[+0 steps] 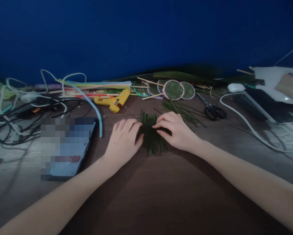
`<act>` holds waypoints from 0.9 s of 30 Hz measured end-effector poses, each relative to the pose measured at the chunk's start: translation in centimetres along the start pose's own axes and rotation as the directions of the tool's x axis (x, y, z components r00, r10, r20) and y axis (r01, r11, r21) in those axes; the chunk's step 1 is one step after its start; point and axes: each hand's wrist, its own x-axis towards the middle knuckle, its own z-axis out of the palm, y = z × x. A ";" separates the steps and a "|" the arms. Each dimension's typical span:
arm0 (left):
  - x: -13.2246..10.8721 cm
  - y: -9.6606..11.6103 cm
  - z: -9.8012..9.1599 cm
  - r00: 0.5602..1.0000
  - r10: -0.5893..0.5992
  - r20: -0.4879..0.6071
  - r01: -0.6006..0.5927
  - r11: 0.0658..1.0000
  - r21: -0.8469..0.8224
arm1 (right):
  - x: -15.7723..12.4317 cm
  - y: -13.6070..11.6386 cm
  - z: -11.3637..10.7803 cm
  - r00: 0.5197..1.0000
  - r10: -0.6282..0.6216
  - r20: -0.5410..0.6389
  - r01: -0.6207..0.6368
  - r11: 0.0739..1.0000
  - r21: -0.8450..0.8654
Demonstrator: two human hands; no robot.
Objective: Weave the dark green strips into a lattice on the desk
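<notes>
A bundle of dark green leaf strips lies on the brown table in the middle of the view. My left hand presses on its left side, with the fingers bent onto the strips. My right hand rests on its right side, fingertips on top of the strips. Both hands hold the bundle flat against the table. More loose green strips lie just behind my right hand.
A tablet lies at the left. Behind are a yellow glue gun, coloured paper strips, round woven green fans, black scissors, tangled cables and a white cable.
</notes>
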 end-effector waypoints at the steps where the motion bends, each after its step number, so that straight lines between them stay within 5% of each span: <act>1: 0.0 0.0 0.0 1.000 0.003 0.007 -0.003 1.000 -0.012 | 0.0 0.0 0.0 1.000 -0.002 -0.001 0.002 1.000 -0.001; 19: 0.2 0.0 0.1 0.999 0.007 0.034 -0.006 0.999 -0.041 | 0.0 0.2 0.0 1.000 0.001 0.003 -0.001 1.000 -0.008; 27: 0.1 0.0 0.1 0.999 -0.025 0.041 0.028 0.998 -0.059 | -0.1 0.1 0.0 0.996 -0.029 0.090 0.039 0.993 -0.111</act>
